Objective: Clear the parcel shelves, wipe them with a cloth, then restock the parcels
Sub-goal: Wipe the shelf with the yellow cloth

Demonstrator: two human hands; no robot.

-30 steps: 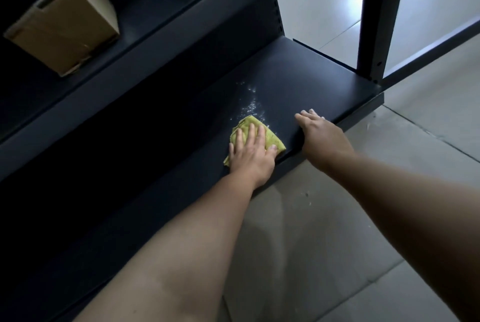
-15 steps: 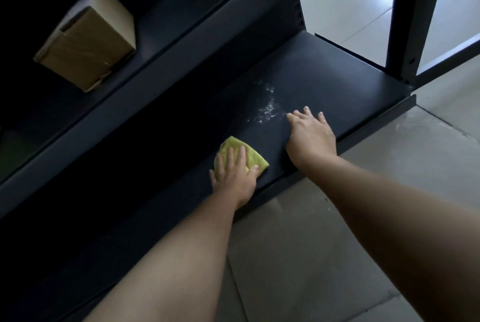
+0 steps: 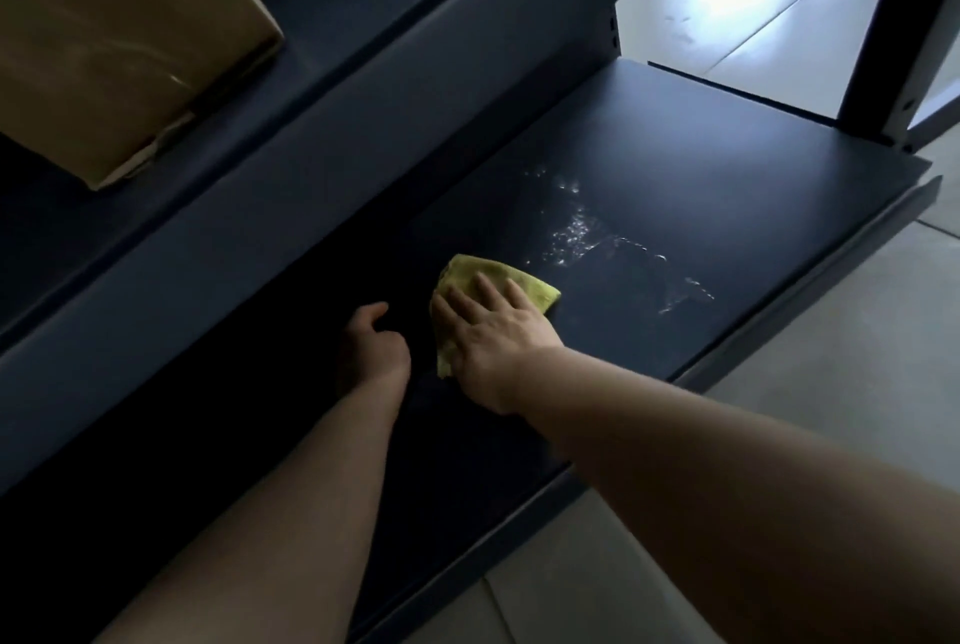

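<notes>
At the centre of the frame the right hand [image 3: 493, 331] lies on a crumpled yellow-green cloth [image 3: 537, 289], its grip spread, with straight fingers pressing the cloth flat onto the dark blue metal bottom shelf [image 3: 727, 165]. Just left of it, in shadow, is the left hand [image 3: 371, 347], its grip loosely curled and empty. Glinting wet droplets [image 3: 576, 232] lie right of the cloth. A brown taped cardboard parcel [image 3: 119, 35] sits at upper left on the shelf above.

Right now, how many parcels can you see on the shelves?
1: a brown cardboard parcel on the upper shelf, top left, partly cut off by the frame. Others may be out of view or hidden in the dark.
</notes>
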